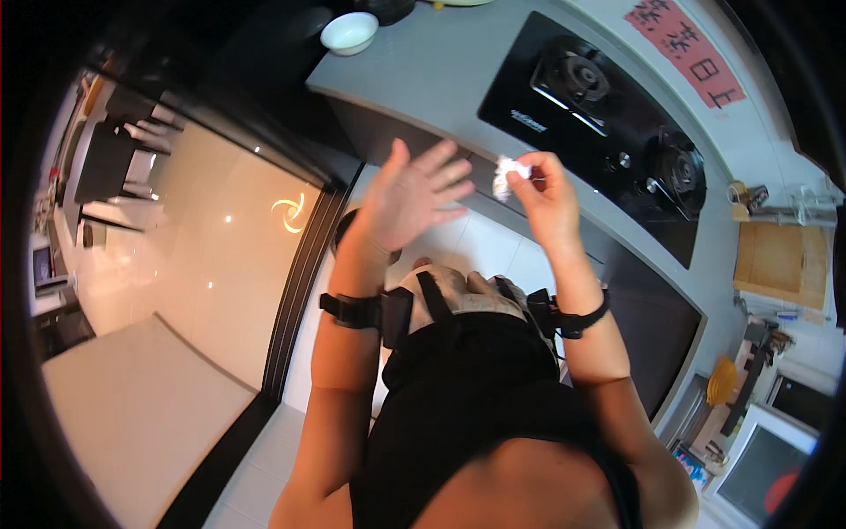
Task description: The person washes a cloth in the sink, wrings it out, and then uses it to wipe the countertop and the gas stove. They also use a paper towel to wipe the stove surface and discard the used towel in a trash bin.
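My left hand (pixel 420 192) is raised with its palm up and its fingers spread, and it holds nothing. To its right, my right hand (pixel 545 192) pinches a small crumpled white wad (pixel 504 178), perhaps tissue or foil, between thumb and fingers. Both hands are in the air just before the edge of the grey countertop (pixel 410 86). Past my right hand, a black glass gas hob (pixel 595 125) with two burners is set into the countertop. A dark strap with a box is on each of my forearms.
A white bowl (pixel 349 33) stands near the counter's far left corner. Below my left hand, a dark round bin (pixel 347 231) is partly hidden by my forearm. A black sliding-door frame (pixel 301 278) runs along my left. A wooden board (pixel 780 261) and utensils are at the right.
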{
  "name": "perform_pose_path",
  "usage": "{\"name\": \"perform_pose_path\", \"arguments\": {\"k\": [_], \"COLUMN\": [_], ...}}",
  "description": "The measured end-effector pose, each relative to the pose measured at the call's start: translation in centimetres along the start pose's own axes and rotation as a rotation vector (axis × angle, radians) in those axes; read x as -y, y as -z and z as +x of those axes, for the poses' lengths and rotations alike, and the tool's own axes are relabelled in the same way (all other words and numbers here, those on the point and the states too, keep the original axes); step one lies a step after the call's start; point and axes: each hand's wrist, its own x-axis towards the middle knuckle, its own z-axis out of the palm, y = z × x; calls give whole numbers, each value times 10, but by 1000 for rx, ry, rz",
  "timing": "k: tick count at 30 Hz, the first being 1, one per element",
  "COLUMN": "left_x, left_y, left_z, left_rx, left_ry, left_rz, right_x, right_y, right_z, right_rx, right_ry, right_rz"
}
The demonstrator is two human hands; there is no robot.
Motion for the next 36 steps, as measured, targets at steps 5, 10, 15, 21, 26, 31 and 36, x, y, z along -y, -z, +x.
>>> {"name": "perform_pose_path", "arguments": {"k": [5,10,15,21,26,31,36], "left_x": [-41,-18,37,85,119,145,170], "left_y": [62,101,110,84,39,-9,-22], "left_z": [-96,-193,-246,-302,-339,-363,-393], "left_rx": [-330,-592,-803,-954,-1076,-1207,-1158], "left_ry": [-436,-506,-469,-629,-690,-656,-650], "left_rz": [237,209,203,149,171,220,328], "right_x": [7,5,-20,-56,-91,-112,-112], "right_y": [-20,-84,-106,-40,17,36,-13], "right_z": [-10,-8,-19,-20,-37,-59,-83], "right_rx": [168,419,840,979,1064,1201,1387], "right_ry": [5,209,64,74,95,96,242], "right_rz": [215,-146,-247,-536,-704,-696,-814]}}
